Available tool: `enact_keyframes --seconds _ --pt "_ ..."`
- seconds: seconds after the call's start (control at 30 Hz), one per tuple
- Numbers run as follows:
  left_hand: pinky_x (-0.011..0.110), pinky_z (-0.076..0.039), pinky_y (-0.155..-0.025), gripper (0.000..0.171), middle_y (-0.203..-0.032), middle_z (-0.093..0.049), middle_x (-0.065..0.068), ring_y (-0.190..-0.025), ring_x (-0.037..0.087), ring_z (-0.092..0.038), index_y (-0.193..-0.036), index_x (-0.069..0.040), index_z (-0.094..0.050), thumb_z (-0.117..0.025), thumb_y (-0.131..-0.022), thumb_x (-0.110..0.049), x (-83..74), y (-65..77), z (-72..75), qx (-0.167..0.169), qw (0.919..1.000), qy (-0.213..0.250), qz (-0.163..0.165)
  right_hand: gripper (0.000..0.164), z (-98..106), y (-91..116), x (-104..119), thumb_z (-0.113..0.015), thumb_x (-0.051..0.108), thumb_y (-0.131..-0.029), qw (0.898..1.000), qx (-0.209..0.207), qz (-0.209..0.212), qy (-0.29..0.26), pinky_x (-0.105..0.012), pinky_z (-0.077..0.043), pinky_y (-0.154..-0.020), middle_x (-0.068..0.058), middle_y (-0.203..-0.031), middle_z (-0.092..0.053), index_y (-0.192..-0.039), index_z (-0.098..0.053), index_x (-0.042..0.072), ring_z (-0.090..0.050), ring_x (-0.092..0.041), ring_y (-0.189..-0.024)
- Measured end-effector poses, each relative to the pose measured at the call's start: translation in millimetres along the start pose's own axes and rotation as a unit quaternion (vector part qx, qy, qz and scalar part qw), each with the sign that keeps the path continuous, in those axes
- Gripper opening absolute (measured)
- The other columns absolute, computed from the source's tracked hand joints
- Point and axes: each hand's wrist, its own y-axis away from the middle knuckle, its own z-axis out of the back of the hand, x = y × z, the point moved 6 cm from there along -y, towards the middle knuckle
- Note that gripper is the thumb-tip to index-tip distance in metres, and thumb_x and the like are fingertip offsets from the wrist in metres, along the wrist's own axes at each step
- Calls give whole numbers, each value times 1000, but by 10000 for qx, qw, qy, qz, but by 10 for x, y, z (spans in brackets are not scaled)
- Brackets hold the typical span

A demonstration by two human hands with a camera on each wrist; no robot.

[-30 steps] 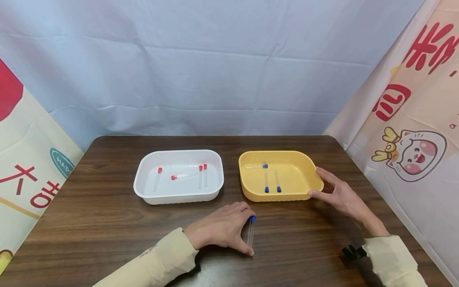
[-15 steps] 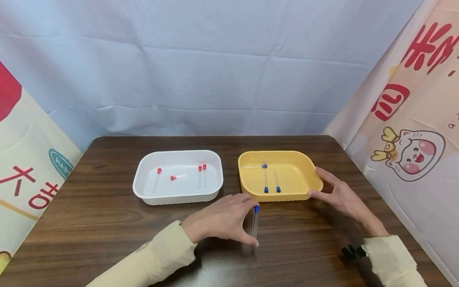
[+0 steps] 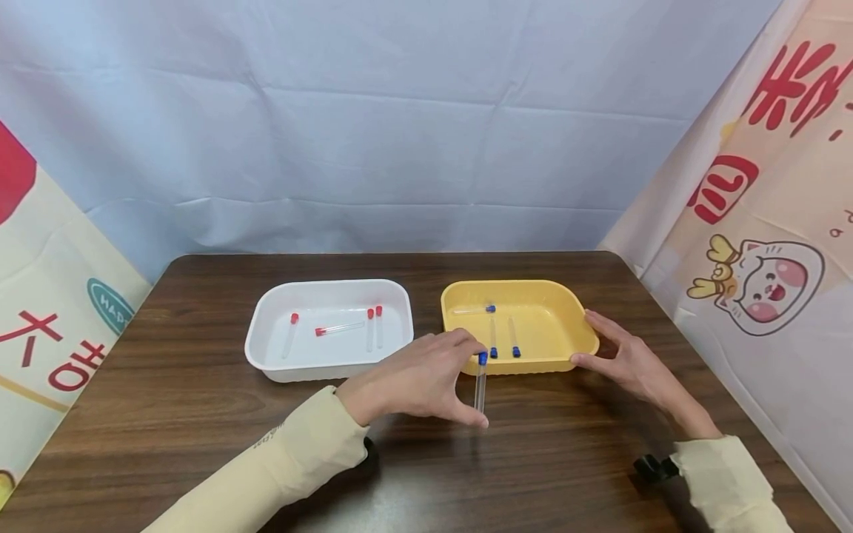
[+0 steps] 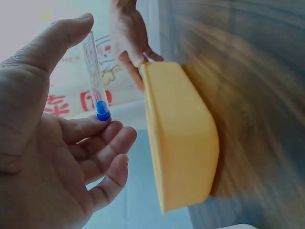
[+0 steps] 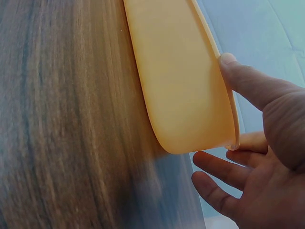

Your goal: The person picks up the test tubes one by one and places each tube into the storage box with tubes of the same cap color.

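Observation:
My left hand (image 3: 426, 374) pinches a clear test tube (image 4: 94, 71) end to end, thumb at the bottom and a fingertip against its blue cap. In the head view the tube stands nearly upright, cap up, over the table just in front of the yellow tray (image 3: 540, 366). At that tray's right front corner, my right hand (image 3: 633, 366) holds the rim; in the right wrist view the thumb presses the rim and other fingers reach round the end wall (image 5: 181, 90). Three blue-capped test tubes (image 3: 514, 337) lie inside the tray.
Left of the yellow tray is a white tray (image 3: 313, 369) with several red-capped test tubes (image 3: 340, 329) lying in it. Both stand on a dark wooden table (image 3: 166, 414). A pale cloth (image 3: 373, 148) hangs behind, with printed sheets (image 3: 766, 289) at the sides.
My left hand has lifted the test tube and carried it forward and slightly right, from near the table to the front of the yellow tray. The right hand keeps its place.

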Motion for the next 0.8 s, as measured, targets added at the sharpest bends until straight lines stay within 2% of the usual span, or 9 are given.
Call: enact_keyframes --seconds 0.3,0.53,0.8 --pt "34 -46 -103 93 -142 -53 1 -116 16 -56 -148 -9 -53 -82 -78 -64 72 -121 172 -52 9997 124 188 96 10 5 15 -80 38 -92 10000 -25 18 42 -64 -41 -104 -28 -163 -29 -161 -27 -3 -37 -52 -142" --pt "32 -48 -96 91 -140 -54 2 -106 15 -56 -147 -10 -54 -82 -78 -61 139 -192 268 -168 9991 338 207 96 12 9 22 -80 38 -92 10000 -15 -29 6 -66 -40 -105 -28 -163 -29 -161 -27 -3 -36 -52 -142" --pt "31 -48 -95 88 -140 -53 2 -106 16 -56 -149 -11 -52 -81 -80 -59 212 -315 339 -162 9985 490 186 96 19 11 26 -79 39 -92 10000 -9 -30 62 -64 -40 -105 -27 -163 -29 -161 -27 -3 -36 -51 -143"
